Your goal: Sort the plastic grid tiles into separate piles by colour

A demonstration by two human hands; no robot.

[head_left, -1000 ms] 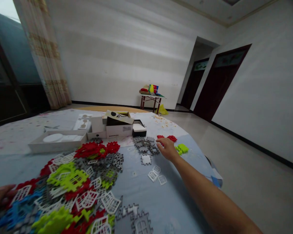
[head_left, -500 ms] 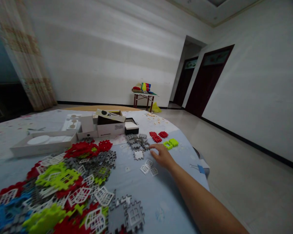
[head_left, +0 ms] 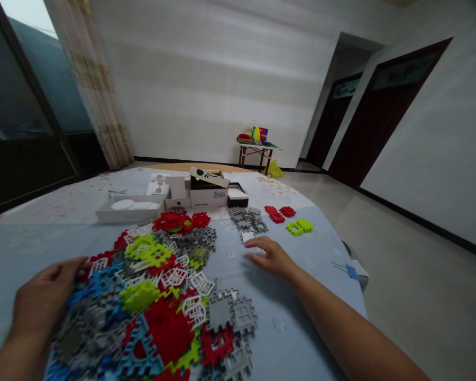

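Note:
My left hand is at the left edge of a heap of interlocking plastic tiles, its fingers pressed together on the edge of a red interlocking tile. Red, lime green, blue and grey tiles lie mixed there with white lattice window pieces. To the right of the heap, my right hand hovers low over the cloth, thumb and forefinger apart and nothing visible between them. It covers the spot where small white window pieces lay. Just beyond its fingertips are a white-centred tile and a group of grey tiles.
Red tiles and lime green tiles lie at the right. Behind the heap stand a white tray box, an open carton and a small black box. A blue clip grips the cloth at the table's right edge.
The view has swung left, bringing my left hand fully into sight at the heap. My right hand has drawn back from the grey tiles to over the white window pieces.

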